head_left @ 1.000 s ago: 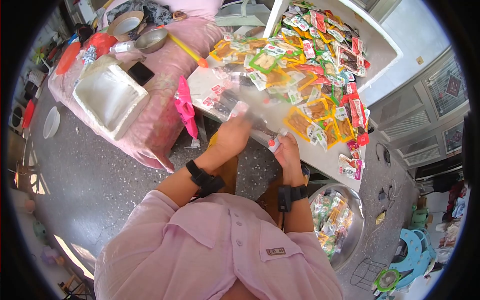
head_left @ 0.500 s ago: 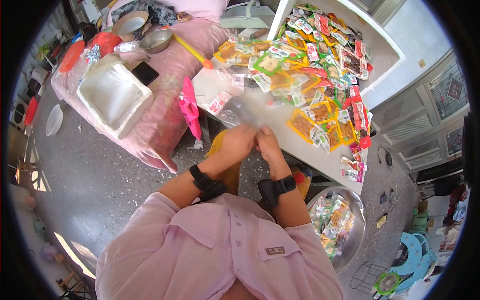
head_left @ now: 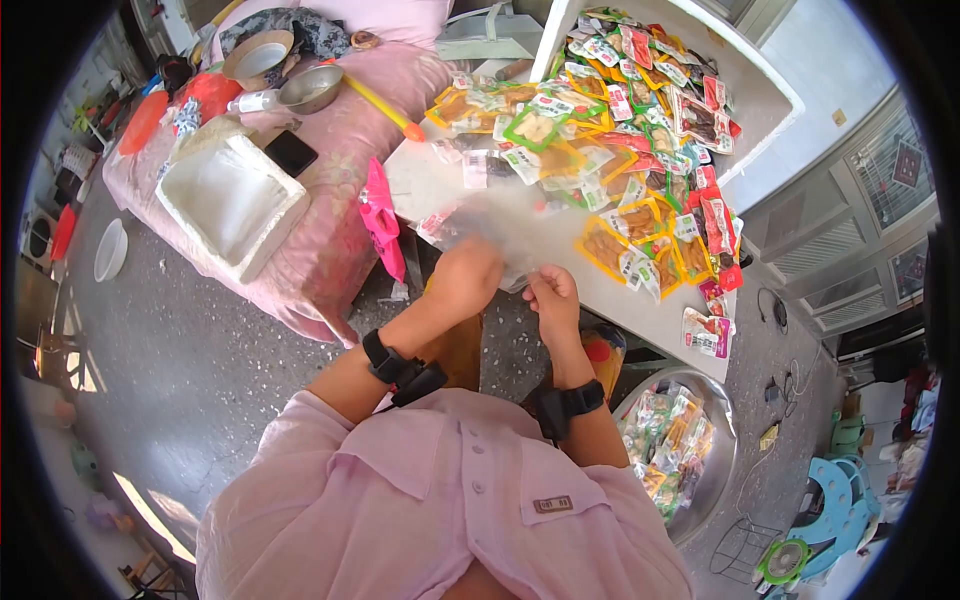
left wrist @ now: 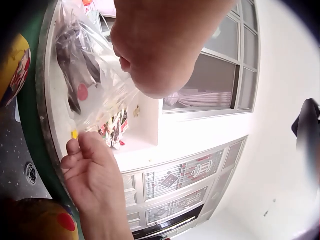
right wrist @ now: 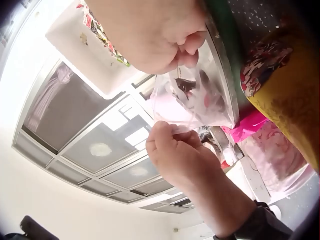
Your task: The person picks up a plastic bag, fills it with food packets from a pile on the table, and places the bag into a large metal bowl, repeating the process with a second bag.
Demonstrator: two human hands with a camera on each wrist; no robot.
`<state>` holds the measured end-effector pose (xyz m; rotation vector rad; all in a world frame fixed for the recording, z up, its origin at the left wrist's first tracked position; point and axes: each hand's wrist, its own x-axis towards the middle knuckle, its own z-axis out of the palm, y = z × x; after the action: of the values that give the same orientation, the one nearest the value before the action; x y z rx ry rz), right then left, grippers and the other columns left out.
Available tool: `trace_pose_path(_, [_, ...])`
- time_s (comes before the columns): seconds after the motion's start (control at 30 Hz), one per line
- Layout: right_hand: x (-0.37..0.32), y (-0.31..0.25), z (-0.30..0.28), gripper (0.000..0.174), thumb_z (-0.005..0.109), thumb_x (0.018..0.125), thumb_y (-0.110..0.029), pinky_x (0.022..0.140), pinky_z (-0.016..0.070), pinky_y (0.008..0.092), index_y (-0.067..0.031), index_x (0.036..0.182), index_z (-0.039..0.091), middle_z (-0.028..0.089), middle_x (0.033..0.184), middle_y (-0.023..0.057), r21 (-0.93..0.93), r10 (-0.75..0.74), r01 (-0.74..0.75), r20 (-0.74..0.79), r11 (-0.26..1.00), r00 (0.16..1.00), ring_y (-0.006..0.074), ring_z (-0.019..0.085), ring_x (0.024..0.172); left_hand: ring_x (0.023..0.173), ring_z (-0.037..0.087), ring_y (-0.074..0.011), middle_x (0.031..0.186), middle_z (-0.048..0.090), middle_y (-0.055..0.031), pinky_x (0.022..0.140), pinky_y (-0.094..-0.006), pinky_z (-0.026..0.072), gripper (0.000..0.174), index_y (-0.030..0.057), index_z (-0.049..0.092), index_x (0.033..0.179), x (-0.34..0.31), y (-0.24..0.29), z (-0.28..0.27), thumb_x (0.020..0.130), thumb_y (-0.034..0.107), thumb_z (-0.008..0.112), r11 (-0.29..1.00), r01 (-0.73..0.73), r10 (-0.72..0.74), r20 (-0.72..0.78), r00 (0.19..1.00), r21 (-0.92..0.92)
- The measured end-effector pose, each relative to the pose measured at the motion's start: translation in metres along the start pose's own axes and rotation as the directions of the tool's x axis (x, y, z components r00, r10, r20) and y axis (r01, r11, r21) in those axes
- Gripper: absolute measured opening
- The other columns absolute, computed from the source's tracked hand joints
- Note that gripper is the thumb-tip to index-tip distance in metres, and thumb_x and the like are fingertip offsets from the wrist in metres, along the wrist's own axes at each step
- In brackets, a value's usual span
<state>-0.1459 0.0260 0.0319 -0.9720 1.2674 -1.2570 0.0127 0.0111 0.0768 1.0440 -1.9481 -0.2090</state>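
Observation:
Between the two hands is a clear plastic bag (head_left: 490,225) with dark contents, blurred in the head view; the left wrist view shows a red spot on the bag (left wrist: 102,92). The left hand (head_left: 466,278) pinches its rim, thumb against curled fingers, as the right wrist view shows of that hand (right wrist: 182,157). A short gap to the right, the right hand (head_left: 554,305) holds the other side of the rim at its fingertips; the left wrist view shows this hand (left wrist: 95,182) with its palm partly turned up.
Food packets (head_left: 620,165) are heaped on the white table (head_left: 640,325) and in a foam box (head_left: 765,105). A metal basin (head_left: 725,450) of packets stands below right. Left are a pink bag (head_left: 380,225) and a bed (head_left: 330,220) with a foam tray (head_left: 235,210).
The hands met at the bag's rim half a second ago and are now apart, the left farther left and the right farther right. The bag's mouth lies between them.

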Motion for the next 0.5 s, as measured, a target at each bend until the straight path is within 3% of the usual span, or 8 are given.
trace_pose_path(0.1, [-0.016, 0.023, -0.009, 0.017, 0.048, 0.081, -0.013, 0.050, 0.0401, 0.0222, -0.0059, 0.096, 0.046, 0.053, 0.078, 0.0038, -0.102, -0.214, 0.198, -0.176, 0.975, 0.961, 0.0128, 0.052, 0.064, 0.067, 0.050, -0.0306, 0.068, 0.049, -0.0135, 0.058, -0.0363, 0.0408, 0.007, 0.0018, 0.050, 0.074, 0.009, 0.012, -0.005, 0.068, 0.000, 0.050, 0.997, 0.027, -0.027, -0.008, 1.000, -0.068])
trace_pose_path(0.13, [-0.021, 0.020, -0.011, 0.017, 0.048, 0.081, -0.014, 0.051, 0.0408, 0.0226, -0.0065, 0.096, 0.046, 0.054, 0.079, 0.0037, 0.101, -0.073, 0.089, -0.147, 0.991, 0.986, 0.0134, 0.052, 0.065, 0.068, 0.050, -0.0305, 0.068, 0.049, -0.0136, 0.059, -0.0360, 0.0407, 0.007, 0.0015, 0.050, 0.074, 0.012, 0.016, -0.007, 0.068, -0.001, 0.050, 0.995, 0.040, -0.041, -0.010, 0.999, -0.088])
trace_pose_path(0.2, [-0.039, 0.004, -0.017, 0.018, 0.048, 0.082, -0.016, 0.052, 0.0421, 0.0232, -0.0077, 0.097, 0.046, 0.054, 0.079, 0.0035, 0.473, 0.190, -0.159, -0.018, 0.867, 0.982, 0.0147, 0.054, 0.068, 0.067, 0.048, -0.0323, 0.070, 0.048, -0.0148, 0.059, -0.0383, 0.0401, 0.003, 0.0018, 0.049, 0.071, 0.017, 0.025, -0.014, 0.069, 0.003, 0.049, 0.987, 0.034, -0.037, -0.014, 0.999, -0.158])
trace_pose_path(0.3, [-0.049, -0.014, -0.022, 0.018, 0.047, 0.083, -0.022, 0.053, 0.0439, 0.0244, -0.0094, 0.096, 0.046, 0.055, 0.083, 0.0034, 0.568, 0.092, -0.221, 0.247, 0.793, 0.965, 0.0156, 0.055, 0.073, 0.072, 0.048, -0.0327, 0.075, 0.049, -0.0147, 0.064, -0.0380, 0.0400, 0.007, 0.0015, 0.050, 0.077, 0.018, 0.033, -0.018, 0.071, 0.005, 0.048, 0.976, -0.027, 0.033, 0.028, 0.999, -0.215])
trace_pose_path(0.33, [-0.049, -0.020, -0.022, 0.018, 0.046, 0.083, -0.023, 0.055, 0.0447, 0.0250, -0.0101, 0.096, 0.047, 0.055, 0.084, 0.0039, 0.536, 0.096, -0.221, 0.250, 0.815, 0.963, 0.0154, 0.056, 0.073, 0.075, 0.048, -0.0324, 0.077, 0.050, -0.0144, 0.067, -0.0373, 0.0401, 0.010, 0.0013, 0.051, 0.080, 0.017, 0.035, -0.018, 0.072, 0.005, 0.048, 0.972, -0.059, 0.071, 0.048, 0.996, -0.228])
trace_pose_path(0.43, [-0.046, -0.034, -0.024, 0.019, 0.045, 0.084, -0.025, 0.058, 0.0463, 0.0270, -0.0110, 0.096, 0.047, 0.056, 0.088, 0.0053, 0.491, 0.084, -0.224, 0.291, 0.842, 0.953, 0.0152, 0.056, 0.075, 0.083, 0.048, -0.0193, 0.097, 0.049, -0.0110, 0.070, -0.0278, 0.0376, 0.007, 0.0019, 0.047, 0.077, 0.005, 0.041, -0.008, 0.072, -0.003, 0.046, 0.863, 0.139, -0.058, 0.177, 0.982, -0.487])
trace_pose_path(0.5, [-0.049, -0.038, -0.025, 0.021, 0.045, 0.084, -0.026, 0.060, 0.0466, 0.0284, -0.0102, 0.098, 0.047, 0.056, 0.089, 0.0058, 0.527, 0.046, -0.247, 0.364, 0.813, 0.930, 0.0155, 0.056, 0.077, 0.089, 0.046, -0.0170, 0.103, 0.047, -0.0114, 0.074, -0.0257, 0.0364, 0.007, 0.0022, 0.046, 0.078, 0.002, 0.051, -0.016, 0.073, -0.003, 0.046, 0.717, 0.376, -0.122, 0.426, 0.896, -0.586])
